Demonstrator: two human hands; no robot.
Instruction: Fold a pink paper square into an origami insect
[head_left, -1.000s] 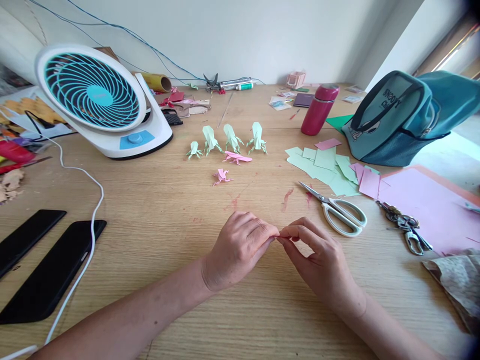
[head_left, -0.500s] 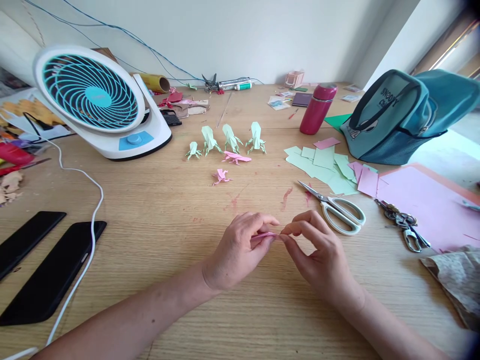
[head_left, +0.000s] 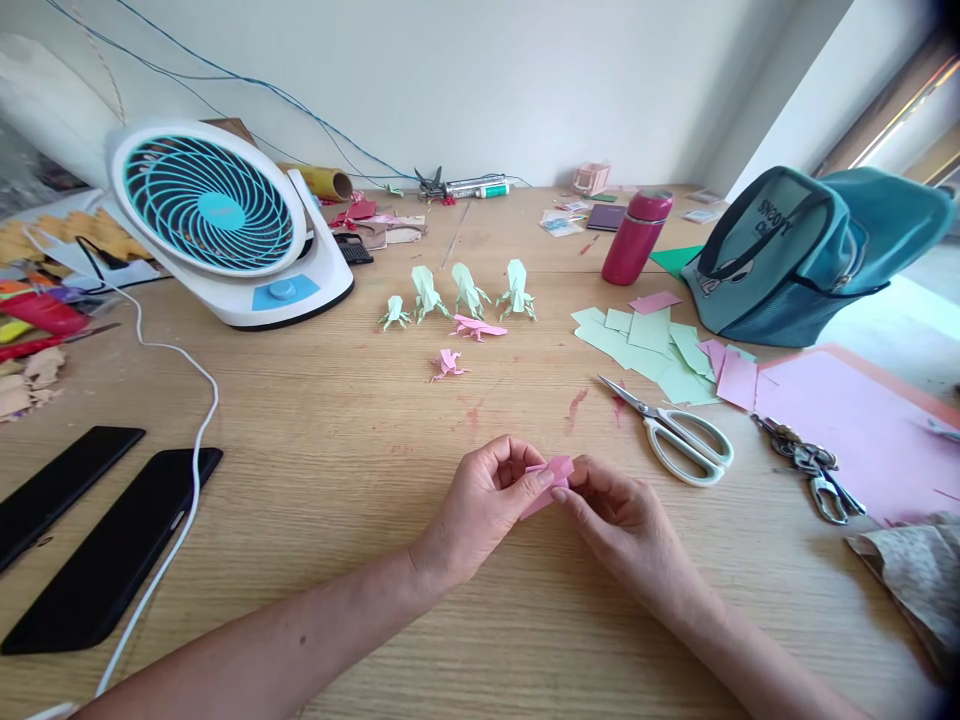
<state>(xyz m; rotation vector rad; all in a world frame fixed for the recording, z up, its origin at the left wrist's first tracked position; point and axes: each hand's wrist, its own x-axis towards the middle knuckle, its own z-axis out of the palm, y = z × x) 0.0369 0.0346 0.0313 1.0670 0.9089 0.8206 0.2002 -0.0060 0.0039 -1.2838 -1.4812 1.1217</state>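
Wooden table (head_left: 360, 560): six mint-green/pink folded-paper critters (head_left: 478, 328) look done, 12 o'clock; left hand (head_left: 480, 510), right hand (head_left: 630, 525), fingers pinching pink folded paper (head_left: 561, 467), probably unfinished.

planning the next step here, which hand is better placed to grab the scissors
Right, I'd judge: the scissors lie just beyond the right hand, handle end on the near side. The left hand is farther away and pinches the folded pink paper, which it could probably hold alone.
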